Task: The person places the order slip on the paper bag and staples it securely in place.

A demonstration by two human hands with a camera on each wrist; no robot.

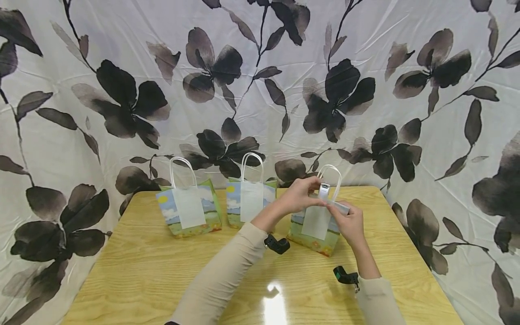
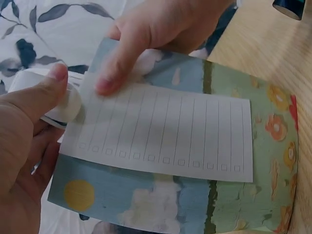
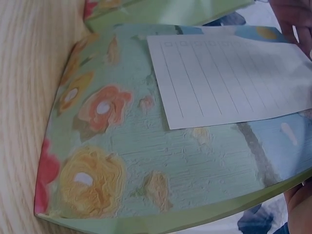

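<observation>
In the head view, the left hand (image 1: 301,196) holds a small white device that looks like a stapler (image 1: 324,191) at the top edge of the rightmost paper bag (image 1: 313,246). The left wrist view shows the device's rounded end (image 2: 73,104) over the top of a white lined checklist sheet (image 2: 165,129), which lies on the bag's painted front. The right hand (image 1: 348,222) pinches the bag's top, its thumb (image 2: 111,80) pressing on the sheet. Yellow and orange flowers decorate the bag's lower part (image 3: 97,185) in the right wrist view.
Two similar bags, one at left (image 1: 211,214) and one in the middle (image 1: 233,214), stand upright with white handles and white sheets on their fronts. They share a wooden table (image 1: 170,280). Behind it hangs a flower-print cloth (image 1: 284,149).
</observation>
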